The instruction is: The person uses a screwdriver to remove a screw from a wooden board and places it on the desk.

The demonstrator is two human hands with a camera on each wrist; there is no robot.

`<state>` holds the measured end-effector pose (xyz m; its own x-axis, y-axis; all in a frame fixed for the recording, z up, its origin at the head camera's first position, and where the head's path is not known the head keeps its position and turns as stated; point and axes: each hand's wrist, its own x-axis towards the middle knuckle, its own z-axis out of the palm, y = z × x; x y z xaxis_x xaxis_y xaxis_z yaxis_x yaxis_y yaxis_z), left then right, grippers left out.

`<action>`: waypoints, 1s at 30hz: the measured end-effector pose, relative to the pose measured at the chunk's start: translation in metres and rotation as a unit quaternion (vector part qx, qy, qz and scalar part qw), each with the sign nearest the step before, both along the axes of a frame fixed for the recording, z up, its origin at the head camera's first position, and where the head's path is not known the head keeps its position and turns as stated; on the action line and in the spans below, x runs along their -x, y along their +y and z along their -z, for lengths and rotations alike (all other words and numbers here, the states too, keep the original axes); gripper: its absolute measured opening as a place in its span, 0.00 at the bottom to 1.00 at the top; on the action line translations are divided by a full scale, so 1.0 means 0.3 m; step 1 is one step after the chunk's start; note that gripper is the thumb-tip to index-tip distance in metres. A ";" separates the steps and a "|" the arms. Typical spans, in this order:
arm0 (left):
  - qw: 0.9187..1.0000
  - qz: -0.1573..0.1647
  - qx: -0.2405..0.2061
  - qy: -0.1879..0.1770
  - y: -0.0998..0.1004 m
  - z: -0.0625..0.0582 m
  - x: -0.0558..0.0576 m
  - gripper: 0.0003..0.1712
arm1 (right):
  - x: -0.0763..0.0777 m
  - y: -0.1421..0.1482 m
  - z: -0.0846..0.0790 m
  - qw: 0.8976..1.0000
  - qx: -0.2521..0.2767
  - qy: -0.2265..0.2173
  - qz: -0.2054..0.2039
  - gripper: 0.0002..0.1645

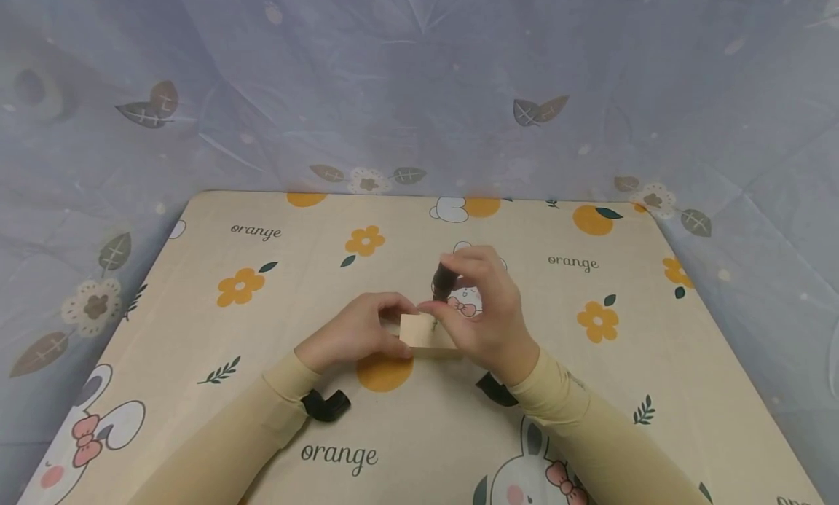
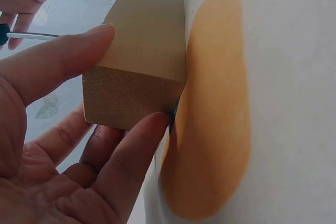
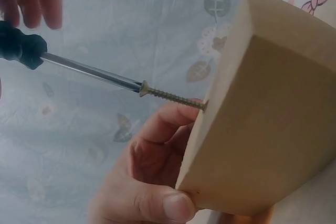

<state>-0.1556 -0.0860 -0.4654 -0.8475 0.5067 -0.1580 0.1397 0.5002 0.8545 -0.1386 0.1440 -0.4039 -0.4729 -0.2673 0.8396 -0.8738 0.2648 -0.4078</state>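
Observation:
A pale rectangular wooden block rests on the tablecloth near the middle of the head view. My left hand grips its left end, thumb on the near side. In the right wrist view a threaded screw stands with its tip in the block's upper face and most of its thread exposed. The tip of a screwdriver with a dark handle meets the screw's head. From above, my right hand holds the screwdriver handle between thumb and fingers. The left wrist view shows the block's end grain, with the left thumb across one edge.
A cream tablecloth printed with oranges, flowers and rabbits covers the table. Behind it hangs a grey-blue patterned curtain. Black wrist pieces show at both sleeves.

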 end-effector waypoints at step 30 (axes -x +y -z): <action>1.000 0.000 -0.007 -0.005 0.001 -0.010 -0.004 0.24 | -0.004 -0.011 -0.003 1.000 0.013 0.025 -0.006 0.28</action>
<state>-0.1545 -0.0858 -0.4625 -0.8463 0.5082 -0.1600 0.1298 0.4880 0.8631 -0.1373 0.1408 -0.4029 -0.4277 -0.2502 0.8686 -0.8960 0.2441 -0.3709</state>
